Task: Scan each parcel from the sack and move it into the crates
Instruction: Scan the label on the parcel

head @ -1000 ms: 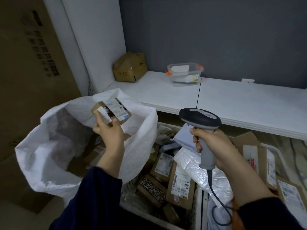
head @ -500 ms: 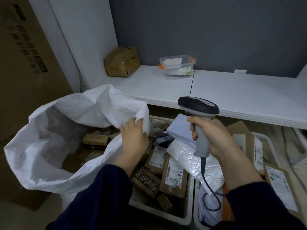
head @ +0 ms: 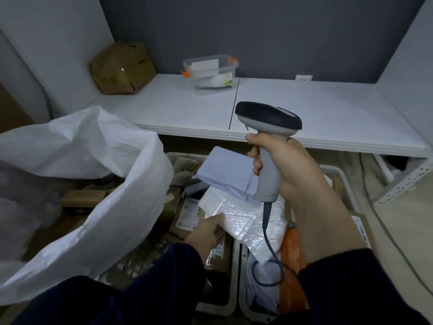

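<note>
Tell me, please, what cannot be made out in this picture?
Head view:
Left hand: fingertips hidden by the bubble mailer; grip unclear.
Sack: contents mostly hidden by its folded rim; left edge cuts it.
Parcel label: print too small.
Right crate: largely behind the right hand and scanner.

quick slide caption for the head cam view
Right hand grips the scanner while the left hand reaches into a crate of parcels beside the open white sack.

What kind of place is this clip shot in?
Likely a parcel sorting room or courier depot: a handheld barcode scanner in the right hand, a white woven sack of boxes, and crates full of labelled parcels.
</note>
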